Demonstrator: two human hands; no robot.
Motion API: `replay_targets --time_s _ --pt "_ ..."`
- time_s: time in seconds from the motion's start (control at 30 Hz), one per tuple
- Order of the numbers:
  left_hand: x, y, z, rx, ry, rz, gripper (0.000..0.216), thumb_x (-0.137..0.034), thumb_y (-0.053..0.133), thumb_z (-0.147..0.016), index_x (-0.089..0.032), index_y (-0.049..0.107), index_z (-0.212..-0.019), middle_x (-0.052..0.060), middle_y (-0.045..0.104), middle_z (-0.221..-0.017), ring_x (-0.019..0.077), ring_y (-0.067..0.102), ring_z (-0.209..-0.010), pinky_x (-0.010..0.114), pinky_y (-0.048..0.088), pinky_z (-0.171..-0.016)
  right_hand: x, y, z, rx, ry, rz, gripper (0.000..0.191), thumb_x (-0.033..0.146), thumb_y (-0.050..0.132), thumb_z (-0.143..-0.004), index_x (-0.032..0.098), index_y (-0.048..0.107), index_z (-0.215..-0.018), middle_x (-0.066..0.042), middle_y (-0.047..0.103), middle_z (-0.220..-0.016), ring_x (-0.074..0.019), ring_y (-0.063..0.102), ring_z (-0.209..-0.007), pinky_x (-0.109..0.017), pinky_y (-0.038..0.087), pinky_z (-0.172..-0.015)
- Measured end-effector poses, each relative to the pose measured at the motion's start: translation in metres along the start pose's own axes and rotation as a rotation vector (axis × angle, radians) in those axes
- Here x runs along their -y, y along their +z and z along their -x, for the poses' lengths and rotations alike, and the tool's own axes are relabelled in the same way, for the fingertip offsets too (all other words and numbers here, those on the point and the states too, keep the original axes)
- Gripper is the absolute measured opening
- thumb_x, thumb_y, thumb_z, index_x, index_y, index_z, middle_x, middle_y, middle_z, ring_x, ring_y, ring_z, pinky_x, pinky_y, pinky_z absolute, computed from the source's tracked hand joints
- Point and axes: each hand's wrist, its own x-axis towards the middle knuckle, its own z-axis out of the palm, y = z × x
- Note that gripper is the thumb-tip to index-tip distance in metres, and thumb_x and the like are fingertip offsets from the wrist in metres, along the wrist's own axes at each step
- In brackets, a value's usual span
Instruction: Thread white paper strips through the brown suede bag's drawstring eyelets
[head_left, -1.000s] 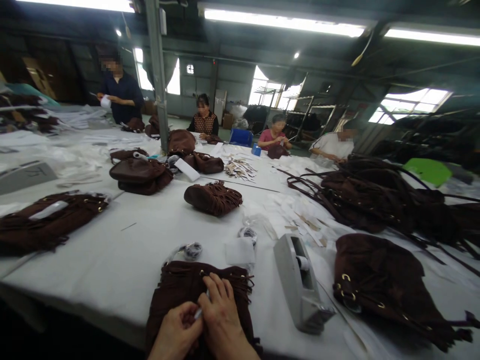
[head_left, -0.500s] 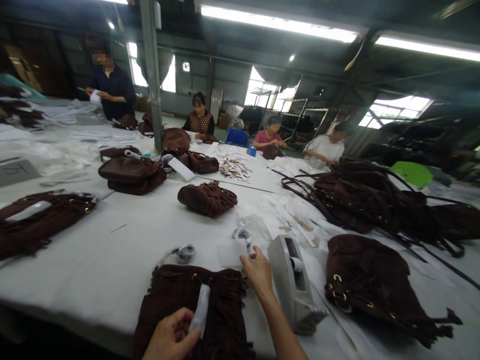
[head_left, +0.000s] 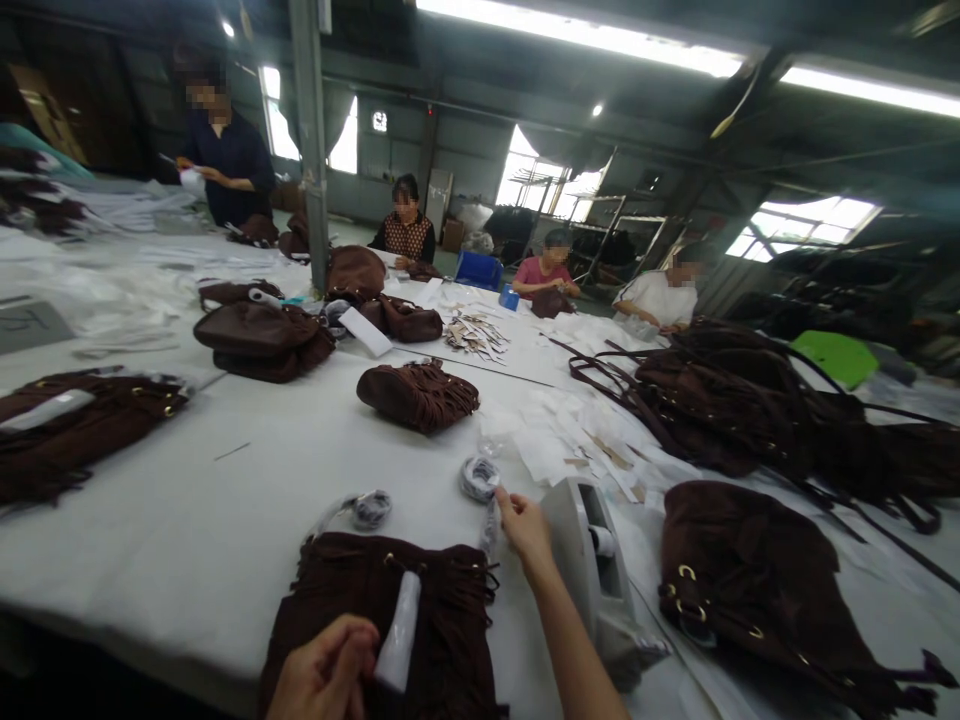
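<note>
A dark brown fringed suede bag (head_left: 442, 620) lies on the white table (head_left: 247, 500) right in front of me. My left hand (head_left: 322, 675) is closed on a small white wrapped piece (head_left: 397, 632) standing on the bag. My right hand (head_left: 525, 525) reaches past the bag's top edge and pinches a white sheet (head_left: 491, 520), lifting it off the table next to a grey tape dispenser (head_left: 592, 560). A small plastic packet (head_left: 478, 476) lies just beyond my right hand.
More brown bags lie around: one (head_left: 750, 580) to the right, one (head_left: 418, 395) mid-table, several with straps (head_left: 735, 400) at the right. Paper scraps (head_left: 585, 440) lie beyond the dispenser. A steel post (head_left: 311, 150) stands at the back. Several people work at the far side.
My right hand left the bag, reached to the white sheet by the tape dispenser and has pinched it up. My left hand kept the white wrapped piece on the bag.
</note>
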Motion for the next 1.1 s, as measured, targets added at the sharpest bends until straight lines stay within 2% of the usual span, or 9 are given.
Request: replay_targets --time_s 0.1,0.2,0.27,0.37,0.57,0.83,0.97,1.03,1.1 --pt "-0.02 -0.014 -0.018 -0.145 0.074 -0.044 0.048 -0.06 0.049 -0.082 -0.018 0.062 -0.102 0.001 0.063 -0.065 0.0125 0.05 -0.042 0.022 0.04 -0.04 0.005 0.011 0.007 0.057 -0.016 0.103 0.047 0.057 0.051 -0.077 0.014 0.07 -0.083 -0.013 0.071 -0.079 -0.028 0.065 -0.082 -0.032 0.046 -0.072" --pt "-0.041 -0.023 -0.042 -0.077 0.202 -0.205 0.045 -0.049 0.053 -0.083 -0.022 0.058 -0.118 0.006 0.068 -0.1 0.0159 0.059 -0.053 0.027 0.049 -0.048 0.016 0.02 0.006 0.104 -0.037 0.149 0.044 0.055 0.049 -0.077 0.016 0.068 -0.071 -0.01 0.069 -0.069 -0.0266 0.064 -0.074 -0.031 0.044 -0.066" --pt "-0.051 -0.027 -0.056 -0.009 0.326 -0.368 0.042 -0.04 0.053 -0.084 -0.022 0.058 -0.121 0.008 0.062 -0.121 0.0229 0.065 -0.086 0.034 0.054 -0.074 0.023 0.024 0.004 0.111 -0.046 0.158 0.038 0.049 0.05 -0.077 0.016 0.068 -0.072 -0.01 0.068 -0.069 -0.0262 0.063 -0.073 -0.031 0.043 -0.065" --pt "-0.06 -0.03 -0.07 0.058 0.435 -0.567 0.048 -0.031 0.054 -0.083 -0.022 0.051 -0.13 0.008 0.052 -0.135 0.0269 0.046 -0.124 0.042 0.036 -0.105 0.028 0.029 0.004 0.092 -0.07 0.145 0.031 0.039 0.052 -0.075 0.014 0.066 -0.086 -0.01 0.068 -0.077 -0.025 0.062 -0.076 -0.031 0.044 -0.068" --pt "-0.064 -0.029 -0.077 0.256 0.357 -0.688 0.026 -0.025 0.059 -0.078 -0.022 0.064 -0.104 0.006 0.067 -0.102 0.026 0.06 -0.097 0.038 0.045 -0.087 0.034 0.031 0.018 0.197 -0.237 0.013 0.034 0.024 0.054 -0.071 0.014 0.064 -0.102 -0.004 0.069 -0.079 -0.0177 0.062 -0.071 -0.027 0.046 -0.068" --pt "-0.074 -0.03 -0.055 0.141 0.467 -0.647 0.014 -0.022 0.055 -0.084 -0.024 0.063 -0.095 0.001 0.064 -0.096 0.0191 0.06 -0.09 0.029 0.044 -0.081 0.066 0.005 0.049 0.47 -0.586 -0.145 0.031 0.013 0.057 -0.067 0.021 0.072 -0.093 -0.002 0.07 -0.093 -0.0168 0.061 -0.089 -0.027 0.046 -0.083" --pt "-0.095 -0.033 -0.058 0.096 0.508 -0.684 0.013 -0.024 0.055 -0.084 -0.024 0.065 -0.092 0.001 0.064 -0.091 0.0182 0.06 -0.084 0.028 0.045 -0.076 0.083 -0.007 0.061 0.736 -0.765 -0.093 0.036 0.006 0.05 -0.066 0.025 0.075 -0.084 0.0 0.07 -0.085 -0.0165 0.061 -0.086 -0.026 0.046 -0.081" --pt "-0.101 -0.03 -0.069 0.085 0.525 -0.723 0.013 -0.024 0.056 -0.083 -0.023 0.066 -0.092 0.002 0.064 -0.091 0.0184 0.06 -0.083 0.028 0.045 -0.076 0.087 -0.006 0.063 0.84 -0.736 -0.087 0.033 0.009 0.047 -0.071 0.025 0.075 -0.081 0.002 0.071 -0.079 -0.0161 0.063 -0.08 -0.025 0.048 -0.078" --pt "-0.101 -0.028 -0.084 0.071 0.518 -0.758 0.014 -0.022 0.057 -0.081 -0.021 0.066 -0.091 0.004 0.064 -0.091 0.0198 0.06 -0.085 0.031 0.046 -0.079 0.085 -0.002 0.064 0.795 -0.63 -0.112 0.028 0.02 0.047 -0.079 0.023 0.074 -0.087 0.001 0.072 -0.081 -0.0176 0.064 -0.082 -0.027 0.048 -0.08"
